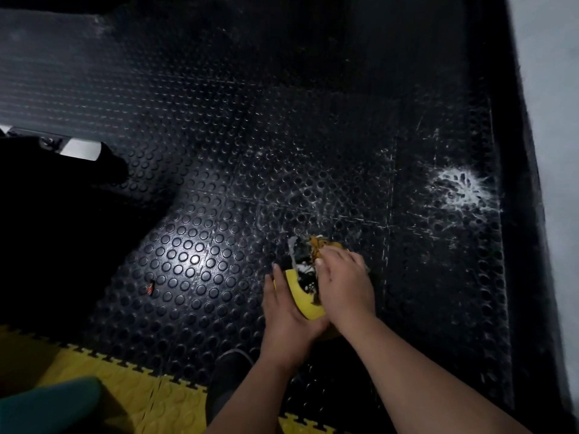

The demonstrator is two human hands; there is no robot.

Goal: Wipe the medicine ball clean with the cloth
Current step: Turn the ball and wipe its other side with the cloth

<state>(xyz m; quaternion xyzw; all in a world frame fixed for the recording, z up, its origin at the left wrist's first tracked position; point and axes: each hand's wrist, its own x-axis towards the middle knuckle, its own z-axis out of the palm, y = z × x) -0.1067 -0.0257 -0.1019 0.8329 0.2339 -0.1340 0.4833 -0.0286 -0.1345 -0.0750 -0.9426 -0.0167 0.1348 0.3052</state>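
A black and yellow medicine ball (305, 291) sits low in the middle of the head view, above the black studded floor. My left hand (288, 311) cups its left and lower side, fingers spread along the yellow band. My right hand (343, 285) lies flat on top of the ball, pressing an orange-yellow cloth (316, 245) against it. Only a crumpled corner of the cloth shows past my fingertips. White smears mark the ball's dark upper part.
Black studded rubber floor tiles (203, 245) spread all around. A white powdery splash (459, 187) lies on the floor at right, near a pale wall (551, 120). Yellow interlocking tiles (150, 399) run along the bottom left. A dark bulky shape (56, 214) fills the left.
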